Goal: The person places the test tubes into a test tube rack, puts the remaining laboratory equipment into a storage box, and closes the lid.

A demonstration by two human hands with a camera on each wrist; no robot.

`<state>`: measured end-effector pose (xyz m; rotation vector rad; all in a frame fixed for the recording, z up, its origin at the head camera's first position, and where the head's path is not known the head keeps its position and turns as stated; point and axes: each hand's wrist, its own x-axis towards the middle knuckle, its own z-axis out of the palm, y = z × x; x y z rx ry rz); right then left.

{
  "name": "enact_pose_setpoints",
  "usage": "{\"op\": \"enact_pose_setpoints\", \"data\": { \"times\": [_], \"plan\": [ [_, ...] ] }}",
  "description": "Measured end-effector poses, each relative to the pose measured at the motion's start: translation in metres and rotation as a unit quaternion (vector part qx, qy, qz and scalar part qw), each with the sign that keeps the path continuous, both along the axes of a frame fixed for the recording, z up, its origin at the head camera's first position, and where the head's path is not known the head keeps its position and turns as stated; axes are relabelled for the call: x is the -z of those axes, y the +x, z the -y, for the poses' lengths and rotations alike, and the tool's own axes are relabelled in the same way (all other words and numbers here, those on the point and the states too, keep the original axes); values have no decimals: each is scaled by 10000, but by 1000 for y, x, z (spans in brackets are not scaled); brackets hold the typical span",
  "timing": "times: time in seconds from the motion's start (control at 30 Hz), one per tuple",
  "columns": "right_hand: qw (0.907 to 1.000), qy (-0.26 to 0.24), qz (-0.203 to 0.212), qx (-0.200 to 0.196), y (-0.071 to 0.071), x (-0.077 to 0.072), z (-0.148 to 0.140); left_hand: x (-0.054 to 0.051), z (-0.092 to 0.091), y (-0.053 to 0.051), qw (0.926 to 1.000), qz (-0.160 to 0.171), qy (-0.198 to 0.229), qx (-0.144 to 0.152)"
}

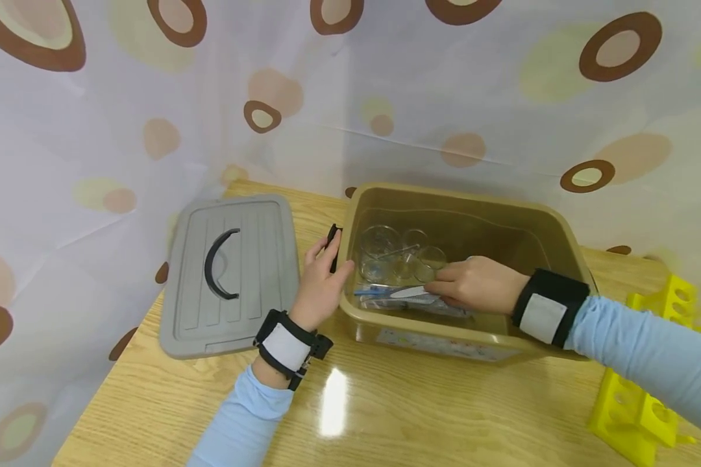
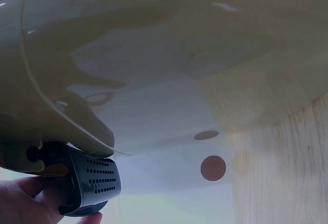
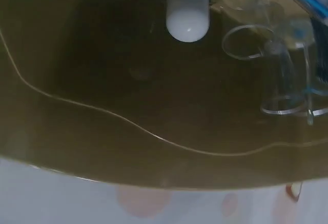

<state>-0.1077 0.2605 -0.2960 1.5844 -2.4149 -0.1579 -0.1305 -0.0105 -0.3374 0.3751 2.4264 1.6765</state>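
Note:
A tan plastic bin (image 1: 516, 216) stands on the table. My left hand (image 1: 318, 285) is at its left side, thumb at the rim and fingers round the black handle (image 2: 97, 180). My right hand (image 1: 476, 285) reaches inside, fingers curled, fingertips hidden. A smooth white round-ended thing (image 3: 187, 19) shows in the right wrist view, apparently in that hand; its kind cannot be told. Left of the hand lie clear beakers (image 1: 380, 241), a thin clear rod (image 1: 398, 251), a blue strip (image 1: 370, 292) and a pale oval piece (image 1: 407, 292).
A grey lid (image 1: 257, 259) with a black carrying handle (image 1: 210, 266) lies left of the bin. Yellow racks with round holes (image 1: 633, 415) stand on the right, partly behind my right sleeve. A patterned sheet (image 1: 409, 104) hangs behind the wooden table (image 1: 420, 408).

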Motion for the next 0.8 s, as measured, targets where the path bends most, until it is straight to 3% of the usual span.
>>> {"op": "enact_pose_setpoints", "data": {
  "times": [0.17, 0.3, 0.43, 0.67, 0.8],
  "plan": [
    [9956, 276, -473, -760, -10, 24, 2, 2, 0, 1, 10000, -26, -18, -10],
    [9854, 452, -1032, -1276, -16, 38, -2, 3, -1, 1, 9999, -104, -19, 8],
    [9756, 325, -1493, -1576, -23, 47, -5, 3, -1, 0, 9999, -127, -1, -11],
    [9707, 185, -1573, -1809, -30, 55, -6, 1, 1, -1, 10000, -69, 17, -27],
    [9696, 370, -1546, -1863, -33, 60, -10, 1, 0, -1, 10000, -25, 49, -27]
  ]
}}
